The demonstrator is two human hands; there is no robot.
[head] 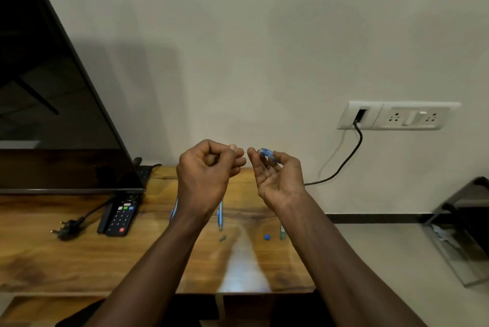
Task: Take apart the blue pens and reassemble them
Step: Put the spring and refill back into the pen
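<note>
Both forearms stretched from the bottom edge over the wooden table. The left hand was curled, thumb and forefinger pinching a thin refill whose other end met the blue pen barrel. The right hand gripped that barrel at its fingertips. Beneath them on the table lay a blue pen, a small dark tip and a blue cap. At far right a glass-walled holder held something white, too blurred to name.

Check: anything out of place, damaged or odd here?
Nothing damaged or spilled. A small dark piece and a small blue piece lie loose on the wooden table, as disassembly would leave; an unplugged plug lies near the remote.
</note>
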